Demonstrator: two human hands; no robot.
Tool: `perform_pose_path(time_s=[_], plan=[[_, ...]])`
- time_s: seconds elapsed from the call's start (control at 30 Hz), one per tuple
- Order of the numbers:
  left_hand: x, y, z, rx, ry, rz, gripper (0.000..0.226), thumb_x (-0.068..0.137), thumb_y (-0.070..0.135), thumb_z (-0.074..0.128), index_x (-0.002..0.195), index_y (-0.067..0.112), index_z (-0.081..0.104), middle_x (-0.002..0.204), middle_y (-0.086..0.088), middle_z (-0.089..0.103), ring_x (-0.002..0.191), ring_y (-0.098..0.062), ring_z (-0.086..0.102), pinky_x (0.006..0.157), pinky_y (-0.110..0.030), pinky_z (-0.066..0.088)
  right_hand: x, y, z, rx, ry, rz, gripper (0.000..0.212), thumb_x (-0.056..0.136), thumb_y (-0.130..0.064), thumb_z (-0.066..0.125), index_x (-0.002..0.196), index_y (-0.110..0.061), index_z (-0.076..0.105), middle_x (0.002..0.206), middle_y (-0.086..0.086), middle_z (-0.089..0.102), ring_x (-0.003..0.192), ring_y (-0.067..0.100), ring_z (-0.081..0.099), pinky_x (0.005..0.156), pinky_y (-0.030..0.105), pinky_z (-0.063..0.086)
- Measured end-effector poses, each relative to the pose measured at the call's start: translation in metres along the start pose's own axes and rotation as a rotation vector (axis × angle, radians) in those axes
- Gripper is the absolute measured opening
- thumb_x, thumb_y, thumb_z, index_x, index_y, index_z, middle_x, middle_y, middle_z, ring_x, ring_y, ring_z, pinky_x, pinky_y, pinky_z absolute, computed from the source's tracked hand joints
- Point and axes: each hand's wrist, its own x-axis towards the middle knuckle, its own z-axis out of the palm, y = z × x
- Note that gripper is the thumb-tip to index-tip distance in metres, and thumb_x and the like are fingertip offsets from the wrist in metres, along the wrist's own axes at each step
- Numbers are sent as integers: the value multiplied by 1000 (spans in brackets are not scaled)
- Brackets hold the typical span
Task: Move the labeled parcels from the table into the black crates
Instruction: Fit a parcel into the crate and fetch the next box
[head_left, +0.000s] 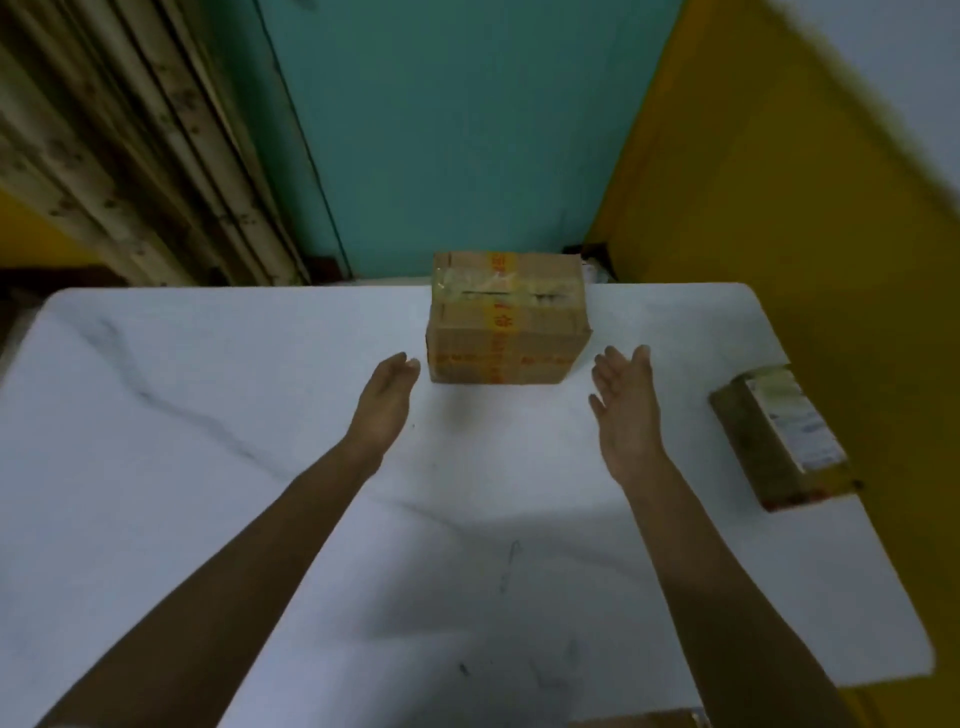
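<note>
Both hands, the left hand (387, 392) and right hand (623, 402), reach out with fingers straight and empty, flanking the taped cardboard box (508, 319) at the table (208, 415) far edge, apparently to clasp its sides

Head view — looking down onto table (171, 426).

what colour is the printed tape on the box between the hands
Orange-red print on yellowish tape, wrapped round the brown cardboard box; the head view shows it.
</note>
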Motion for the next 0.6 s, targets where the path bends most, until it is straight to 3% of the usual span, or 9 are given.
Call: perform_pose_path(time_s=[0.13,0.17,0.23,0.3,0.4,0.47,0.53,0.6], plan=[[18,17,37,3,104,16,58,98,42,46,148,20,29,153,0,33,136,-20,37,103,-31,32,50,-11,-3,-124,-48,18,61,101,-52,25,149,-15,31,152,-1,36,137,13,37,113,33,25],[22,22,42,-3,121,26,58,98,42,46,149,20,29,152,0,35,136,-20,37,103,-31,32,60,-12,-2,-164,-58,7,54,101,-50,28,144,-20,39,142,-7,46,126,7,47,107,28,32],[30,29,50,-13,131,46,54,98,39,46,146,19,34,147,0,43,132,-21,42,107,-34,35,75,-12,2,-229,-98,5,32,102,-46,33,116,-33,58,107,-23,59,92,-10,55,82,17,40],[33,33,52,-38,138,32,52,97,38,47,145,21,36,141,5,45,126,-16,45,105,-36,39,82,-11,5,-264,-133,47,24,101,-46,38,106,-35,59,96,-25,58,83,-12,52,68,15,36],[32,33,46,-94,146,34,32,97,42,47,126,28,50,127,6,53,112,-14,51,89,-29,40,83,-4,4,-266,-127,66,34,98,-47,45,127,-30,52,115,-12,58,95,-4,54,73,17,39],[25,30,39,-107,150,20,21,97,46,45,106,28,54,122,0,57,108,-18,54,85,-31,42,76,0,4,-257,-109,79,38,96,-51,46,126,-29,52,127,-7,55,113,9,54,90,26,41],[14,30,31,-140,154,-16,26,97,49,43,101,26,54,119,-2,57,109,-21,54,84,-34,43,66,3,6,-255,-116,95,52,94,-57,42,132,-23,53,135,-3,54,126,19,49,106,39,39],[5,32,23,-169,172,-9,31,97,50,42,102,22,55,119,-4,57,109,-23,55,80,-34,46,52,1,13,-249,-140,90,61,94,-61,38,138,-20,51,138,3,54,127,23,50,109,46,39]])
